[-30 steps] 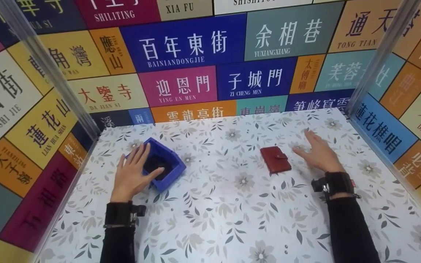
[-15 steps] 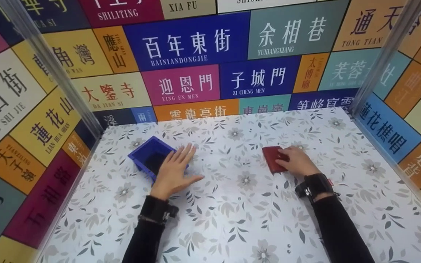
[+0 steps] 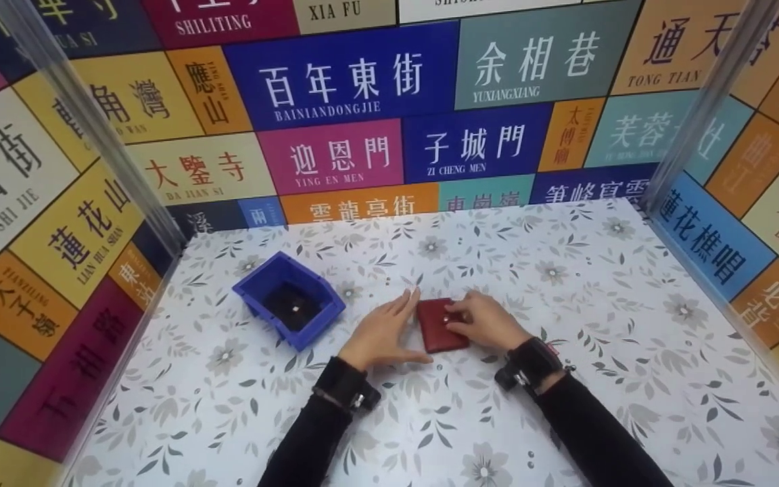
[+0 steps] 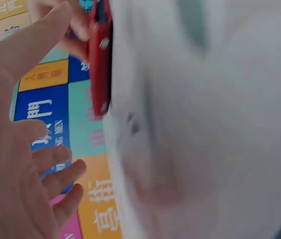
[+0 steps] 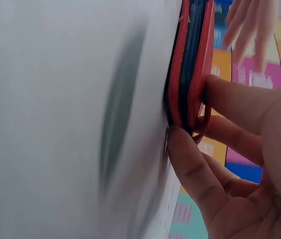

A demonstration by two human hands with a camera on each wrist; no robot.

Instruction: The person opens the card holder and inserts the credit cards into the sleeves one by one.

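Observation:
A small red wallet with a snap strap lies on the patterned tabletop in the head view. My right hand pinches its right edge between thumb and fingers. In the right wrist view the thumb presses the upper cover of the wallet, and a fingertip touches the lower edge by the strap. Just left of the wallet, my left hand has its fingers extended and thumb spread. The left wrist view shows the palm of that left hand facing the wallet, with nothing held in it.
To the left stands an open blue box with a dark inside and a small pale spot in it. The white tabletop has a leaf and flower print. Sign-covered walls and clear corner posts enclose the table.
My right hand reached the wallet, took hold of it and brought it left toward the middle. My left hand left the blue box and moved right, beside the wallet.

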